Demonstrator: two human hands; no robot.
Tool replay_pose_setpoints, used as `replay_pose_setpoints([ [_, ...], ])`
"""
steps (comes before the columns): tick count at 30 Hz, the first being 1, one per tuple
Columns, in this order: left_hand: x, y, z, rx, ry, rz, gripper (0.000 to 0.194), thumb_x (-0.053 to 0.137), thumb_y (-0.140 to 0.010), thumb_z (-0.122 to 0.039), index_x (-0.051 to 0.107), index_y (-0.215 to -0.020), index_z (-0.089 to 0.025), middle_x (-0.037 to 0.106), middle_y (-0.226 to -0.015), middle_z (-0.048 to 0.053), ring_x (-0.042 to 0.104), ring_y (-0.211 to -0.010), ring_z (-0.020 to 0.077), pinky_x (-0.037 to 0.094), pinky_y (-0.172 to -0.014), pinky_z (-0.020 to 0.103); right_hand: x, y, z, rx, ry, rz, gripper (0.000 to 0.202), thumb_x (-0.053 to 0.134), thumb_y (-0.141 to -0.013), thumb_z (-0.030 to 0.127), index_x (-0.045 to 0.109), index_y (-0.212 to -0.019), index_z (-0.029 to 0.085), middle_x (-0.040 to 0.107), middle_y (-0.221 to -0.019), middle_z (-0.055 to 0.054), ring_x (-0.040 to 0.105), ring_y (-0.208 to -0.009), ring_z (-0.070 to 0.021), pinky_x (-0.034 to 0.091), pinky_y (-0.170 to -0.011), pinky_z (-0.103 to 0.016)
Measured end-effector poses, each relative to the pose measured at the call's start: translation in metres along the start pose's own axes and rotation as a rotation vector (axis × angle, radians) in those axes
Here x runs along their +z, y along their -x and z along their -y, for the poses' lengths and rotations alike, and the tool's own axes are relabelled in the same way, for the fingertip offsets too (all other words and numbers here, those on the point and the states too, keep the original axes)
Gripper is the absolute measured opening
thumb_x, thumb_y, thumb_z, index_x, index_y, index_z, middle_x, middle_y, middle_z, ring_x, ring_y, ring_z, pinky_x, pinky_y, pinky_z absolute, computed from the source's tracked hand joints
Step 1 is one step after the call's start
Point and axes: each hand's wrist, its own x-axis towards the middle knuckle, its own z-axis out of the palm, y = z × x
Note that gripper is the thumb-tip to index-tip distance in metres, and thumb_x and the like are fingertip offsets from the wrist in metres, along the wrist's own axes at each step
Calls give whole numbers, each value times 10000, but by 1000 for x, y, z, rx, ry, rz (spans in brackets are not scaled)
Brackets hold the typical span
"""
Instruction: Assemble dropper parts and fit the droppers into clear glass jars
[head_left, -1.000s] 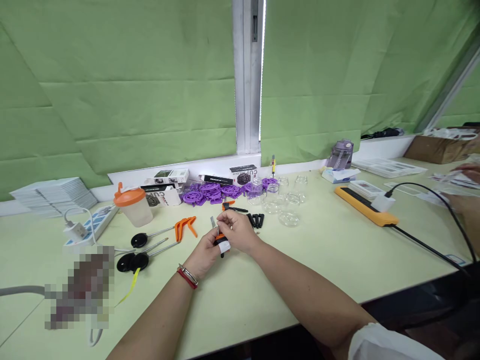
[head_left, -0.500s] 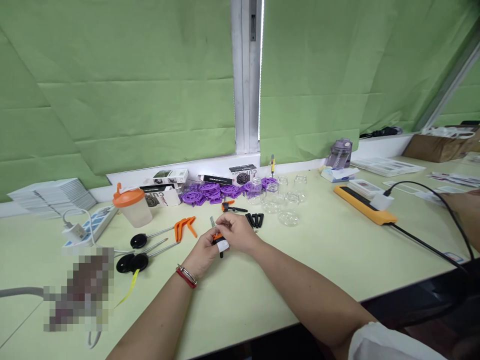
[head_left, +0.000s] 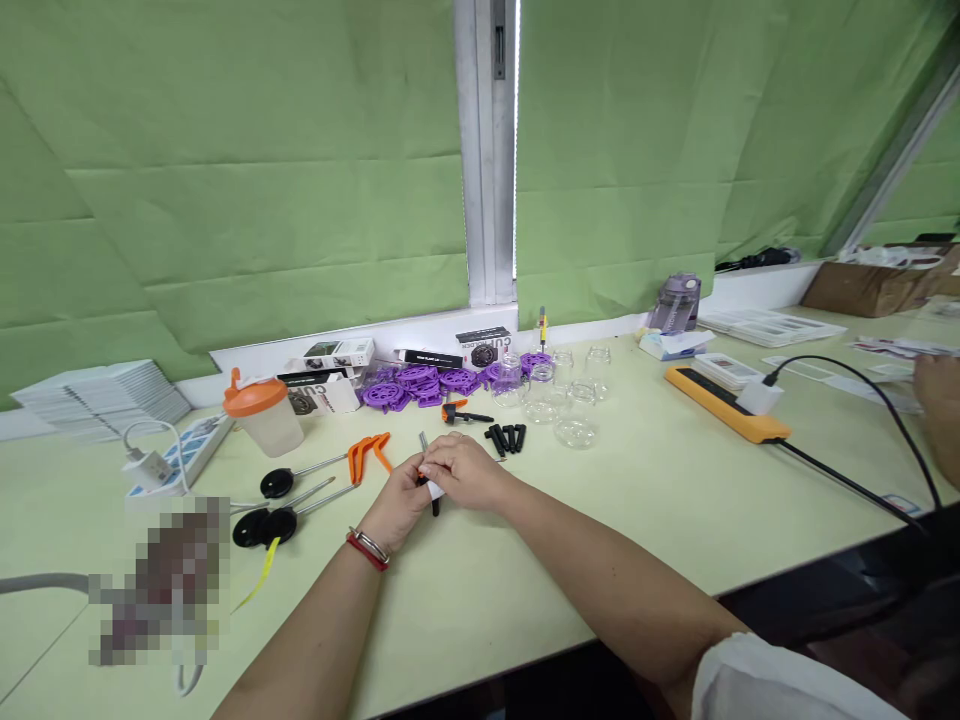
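Held part black and white, spoked pieces purple, brackets orange, wall covering green, table pale yellow-green

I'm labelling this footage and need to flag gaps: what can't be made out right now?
All in the head view:
Held part: mostly hidden by the fingers of the left hand and right hand.
Item at left: blurred by pixelation.
Another person's hand: cut off by the right edge.
Purple bottle: lettering too small to read.

Black-and-white piece in left hand
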Motion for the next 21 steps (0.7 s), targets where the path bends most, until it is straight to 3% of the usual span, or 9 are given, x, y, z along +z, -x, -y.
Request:
replay_pose_setpoints([
  [6, -1, 0, 3, 2, 68, -39, 491, 774, -627, -337, 603, -1049, -153, 659, -1024, 75, 588, -959, 211, 441, -880, 344, 2, 2, 4, 23, 7, 18, 208, 484, -903, 196, 685, -859, 166, 634, -977, -58, 508, -918, -169, 346, -848, -345],
  [12, -4, 0, -5, 28, 18, -24, 463, 720, -653, -204, 547, -1081, -163, 611, -1112, 92, 580, -969, 199, 448, -875, 332, 3, 5, 9, -39, 38, 46, 249, 456, -928, 308, 679, -912, 198, 584, -1078, -58, 449, -1027, -193, 283, -950, -412],
  [16, -11, 3, -7, 38, -81, 21, 483, 686, -626, -117, 510, -1071, -188, 614, -989, 49, 581, -822, 156, 474, -725, 276, 4, 6, 14, -87, 89, 67, 235, 496, -909, 355, 673, -931, 201, 559, -1138, -58, 421, -1066, -201, 275, -969, -409],
  [21, -16, 6, -5, -84, -156, 47, 567, 632, -640, -120, 429, -1162, -209, 550, -715, -46, 484, -554, 94, 388, -491, 202, 3, 7, 16, -119, 138, 81, 275, 470, -919, 388, 684, -935, 215, 539, -1160, -56, 398, -1094, -198, 260, -988, -405],
])
